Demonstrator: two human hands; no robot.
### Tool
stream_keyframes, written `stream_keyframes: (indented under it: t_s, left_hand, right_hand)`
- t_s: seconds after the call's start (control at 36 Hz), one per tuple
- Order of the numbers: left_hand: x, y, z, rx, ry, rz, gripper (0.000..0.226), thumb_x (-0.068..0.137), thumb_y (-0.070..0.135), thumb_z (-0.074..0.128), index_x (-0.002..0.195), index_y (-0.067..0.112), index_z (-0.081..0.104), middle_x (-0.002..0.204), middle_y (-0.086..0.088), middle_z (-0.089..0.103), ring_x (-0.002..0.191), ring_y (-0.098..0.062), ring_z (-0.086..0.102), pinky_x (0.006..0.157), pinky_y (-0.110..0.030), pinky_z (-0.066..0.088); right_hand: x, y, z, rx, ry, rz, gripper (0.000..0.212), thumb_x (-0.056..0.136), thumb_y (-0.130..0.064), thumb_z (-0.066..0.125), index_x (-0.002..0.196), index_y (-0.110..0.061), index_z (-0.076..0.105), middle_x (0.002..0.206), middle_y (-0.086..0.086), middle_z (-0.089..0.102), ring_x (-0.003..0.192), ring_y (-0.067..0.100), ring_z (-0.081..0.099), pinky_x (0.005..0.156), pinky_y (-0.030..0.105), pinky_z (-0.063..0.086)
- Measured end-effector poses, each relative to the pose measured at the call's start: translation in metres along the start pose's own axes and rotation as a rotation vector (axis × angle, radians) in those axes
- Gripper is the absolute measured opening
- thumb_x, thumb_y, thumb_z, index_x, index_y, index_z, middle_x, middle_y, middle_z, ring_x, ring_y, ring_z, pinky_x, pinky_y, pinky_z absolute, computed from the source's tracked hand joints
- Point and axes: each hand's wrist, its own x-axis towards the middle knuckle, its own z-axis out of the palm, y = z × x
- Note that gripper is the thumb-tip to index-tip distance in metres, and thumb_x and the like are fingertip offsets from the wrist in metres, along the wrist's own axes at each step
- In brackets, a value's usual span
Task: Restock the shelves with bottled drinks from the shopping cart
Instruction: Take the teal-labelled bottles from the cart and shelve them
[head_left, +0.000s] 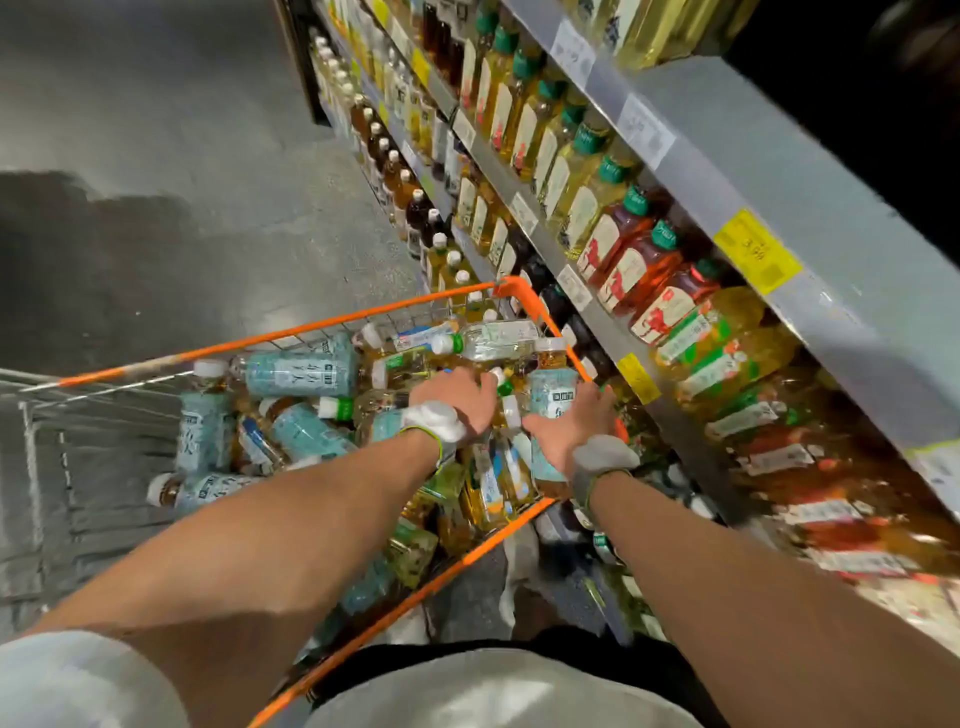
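Right hand (569, 422) wrapped on upright teal-label bottle (551, 410), left hand (457, 397) curled into cart (363, 317) pile, contents unclear — lift straight w/ firm grip, avoid snagging neighbours.

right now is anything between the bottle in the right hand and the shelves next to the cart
Nothing visible blocks it. The right hand is wrapped around an upright pale blue-labelled bottle at the cart's shelf-side edge, just inside the orange rim. Above the rim the gap to the shelves looks open, though the nearest rows already look full.
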Motion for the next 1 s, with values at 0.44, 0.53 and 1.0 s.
stream_keyframes:
  t_s: [0.44, 0.53, 1.0]
  left_hand:
    - [-0.075, 0.141, -0.07, -0.21, 0.108, 0.204, 0.043, 0.108, 0.023, 0.028, 0.134, -0.002, 0.052, 0.135, -0.025, 0.055, 0.124, -0.04, 0.052, 0.1, -0.04, 0.041]
    - [-0.111, 0.184, -0.076, -0.178, 0.201, 0.332, 0.035, 0.107, 0.014, 0.032, 0.132, 0.0, 0.051, 0.129, -0.025, 0.057, 0.119, -0.041, 0.055, 0.098, -0.042, 0.043]
    - [-0.291, 0.363, -0.099, -1.201, 0.382, 0.617, 0.027, 0.064, 0.026, 0.046, 0.041, 0.017, 0.037, 0.057, 0.003, 0.018, 0.07, -0.007, 0.017, 0.051, -0.031, 0.02]
  right_hand:
    - [-0.098, 0.047, -0.112, 0.412, 0.37, 0.056, 0.093, 0.064, -0.051, 0.079, 0.137, -0.011, 0.036, 0.131, 0.01, 0.053, 0.119, 0.035, 0.054, 0.095, 0.046, 0.05]
    - [-0.116, 0.069, -0.14, 0.478, 0.502, 0.078, 0.091, 0.046, -0.065, 0.068, 0.118, -0.016, 0.042, 0.116, 0.008, 0.06, 0.108, 0.035, 0.06, 0.089, 0.047, 0.051]
    - [-0.198, 0.172, -0.299, 0.7, 1.148, -0.211, 0.062, 0.06, -0.035, 0.077, 0.111, -0.021, 0.044, 0.11, -0.001, 0.053, 0.107, 0.023, 0.048, 0.082, 0.033, 0.042]
